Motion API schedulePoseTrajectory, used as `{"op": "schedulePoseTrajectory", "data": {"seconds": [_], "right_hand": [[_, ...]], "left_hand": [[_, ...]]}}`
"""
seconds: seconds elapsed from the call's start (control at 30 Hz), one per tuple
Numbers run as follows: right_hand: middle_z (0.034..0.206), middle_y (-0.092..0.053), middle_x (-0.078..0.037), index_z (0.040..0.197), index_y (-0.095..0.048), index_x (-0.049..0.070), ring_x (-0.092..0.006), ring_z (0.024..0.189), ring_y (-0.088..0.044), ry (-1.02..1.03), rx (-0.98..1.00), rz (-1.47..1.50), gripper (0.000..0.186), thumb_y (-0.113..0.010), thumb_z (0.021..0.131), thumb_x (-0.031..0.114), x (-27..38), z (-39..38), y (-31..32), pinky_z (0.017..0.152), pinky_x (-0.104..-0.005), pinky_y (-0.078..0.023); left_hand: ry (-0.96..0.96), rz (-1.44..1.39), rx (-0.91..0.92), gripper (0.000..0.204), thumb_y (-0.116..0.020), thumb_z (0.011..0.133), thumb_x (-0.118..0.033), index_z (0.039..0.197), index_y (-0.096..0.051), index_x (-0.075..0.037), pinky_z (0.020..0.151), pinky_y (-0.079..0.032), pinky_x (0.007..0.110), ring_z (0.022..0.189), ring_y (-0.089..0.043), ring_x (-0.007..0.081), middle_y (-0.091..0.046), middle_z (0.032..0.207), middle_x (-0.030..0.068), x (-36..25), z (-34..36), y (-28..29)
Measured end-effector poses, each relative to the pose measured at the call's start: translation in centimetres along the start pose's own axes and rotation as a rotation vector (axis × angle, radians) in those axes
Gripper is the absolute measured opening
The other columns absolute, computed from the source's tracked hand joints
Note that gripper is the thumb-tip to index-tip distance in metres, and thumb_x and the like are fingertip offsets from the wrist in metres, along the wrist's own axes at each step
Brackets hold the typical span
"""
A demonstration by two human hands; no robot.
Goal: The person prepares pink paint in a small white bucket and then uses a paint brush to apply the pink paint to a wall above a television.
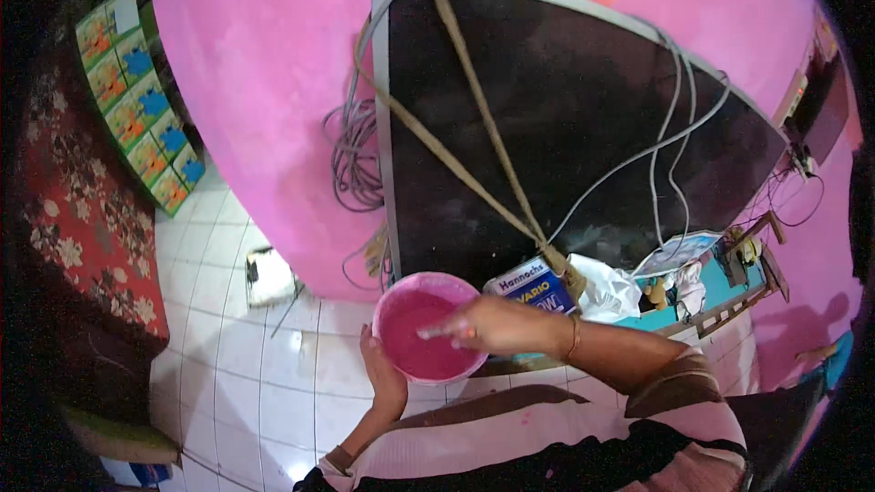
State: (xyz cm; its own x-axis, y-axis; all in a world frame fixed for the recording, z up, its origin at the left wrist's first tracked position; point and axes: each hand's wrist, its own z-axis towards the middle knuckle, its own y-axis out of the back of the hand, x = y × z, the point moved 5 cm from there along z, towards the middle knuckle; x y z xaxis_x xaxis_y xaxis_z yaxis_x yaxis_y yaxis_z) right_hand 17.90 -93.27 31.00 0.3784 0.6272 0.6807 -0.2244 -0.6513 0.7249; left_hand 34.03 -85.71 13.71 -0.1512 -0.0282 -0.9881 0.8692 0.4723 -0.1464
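A round bucket [430, 280] with pink paint [410, 323] in it is in front of me, below the black panel. My left hand [383, 372] grips its left side, with the fingers partly hidden against the wall. Over the bucket's right side reaches my right hand [478, 323], closed round a pale, thin tool [436, 332] whose tip points left over the paint. The tool's kind is blurred. Just beyond my right hand stands a blue and white box-like container [538, 287].
A large black panel [547, 118] with a grey frame leans on the pink wall [255, 100]. Coiled grey cable [355, 159] hangs at its left. A white plastic bag [603, 290] lies beside the container. At left are a red floral cloth [96, 237] and patterned boxes [137, 100] over white floor tiles [228, 346].
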Motion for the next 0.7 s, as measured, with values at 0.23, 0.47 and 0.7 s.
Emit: {"op": "schedulePoseTrajectory", "data": {"seconds": [0.23, 0.47, 0.7], "right_hand": [[0.105, -0.062, -0.018, 0.106, -0.061, 0.002, -0.0320, 0.094, -0.061, 0.122, -0.106, -0.197, 0.027, -0.054, 0.080, 0.004, 0.6, -3.5, -0.9, 0.081, -0.0393, -0.049], [0.107, -0.060, -0.018, 0.106, -0.059, 0.003, -0.0337, 0.100, -0.058, 0.141, -0.057, -0.352, 0.032, -0.053, 0.075, 0.001, 0.7, -4.7, -1.4, 0.085, -0.0405, -0.049], [0.115, -0.057, -0.020, 0.109, -0.057, 0.001, -0.0361, 0.104, -0.058, 0.213, -0.134, -0.367, 0.029, -0.047, 0.083, 0.007, 1.9, -7.3, -0.5, 0.090, -0.0402, -0.047]], "left_hand": [[-0.299, 0.387, 0.019, 0.056, -0.025, 0.100, -0.035, 0.134, -0.025, 0.009, 0.107, -0.023, 0.039, 0.131, -0.026, 0.0321, -0.024, 0.140, 0.0238, -1.2, -0.6, 0.3], [-0.319, 0.294, -0.034, 0.050, -0.027, 0.099, -0.030, 0.132, -0.029, 0.007, 0.108, -0.021, 0.041, 0.130, -0.026, 0.0356, -0.024, 0.139, 0.0256, -0.5, -0.6, 0.7], [-0.327, 0.495, -0.074, 0.050, -0.028, 0.099, -0.028, 0.135, -0.022, 0.007, 0.105, -0.025, 0.039, 0.127, -0.030, 0.0311, -0.030, 0.135, 0.0231, -0.8, -0.6, 0.7]]}}
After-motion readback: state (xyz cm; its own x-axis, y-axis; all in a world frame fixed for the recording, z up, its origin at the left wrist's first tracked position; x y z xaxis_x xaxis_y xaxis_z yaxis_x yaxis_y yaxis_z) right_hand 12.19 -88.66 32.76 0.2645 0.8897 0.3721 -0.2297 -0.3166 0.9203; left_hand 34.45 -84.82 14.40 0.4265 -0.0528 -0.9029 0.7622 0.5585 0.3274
